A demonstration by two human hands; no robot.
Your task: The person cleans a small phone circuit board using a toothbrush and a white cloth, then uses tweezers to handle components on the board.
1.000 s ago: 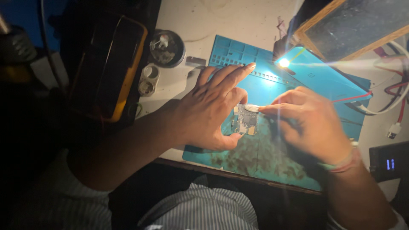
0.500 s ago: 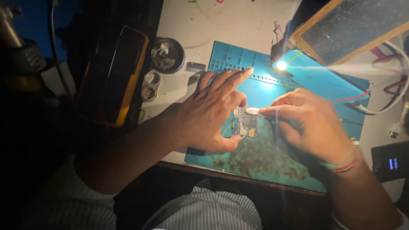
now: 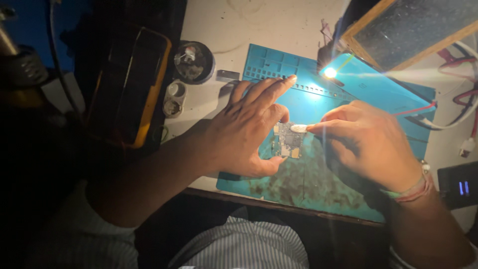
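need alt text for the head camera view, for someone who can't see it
Seen from above, a person's left hand steadies a small circuit board on a stained blue work mat, while the right hand presses a small white-tipped tool onto it. A bright lamp shines just beyond, and a yellow-edged multimeter lies to the left.

Small grey circuit board (image 3: 288, 140) lying flat on a stained teal mat (image 3: 318, 184), pinned at its near-left edge, with a small white pad (image 3: 298, 128) pressed against its top-right corner.

left hand (image 3: 244, 134) steadying circuit board (image 3: 287, 140), right hand (image 3: 371, 144) dabbing, blue mat (image 3: 318, 184)
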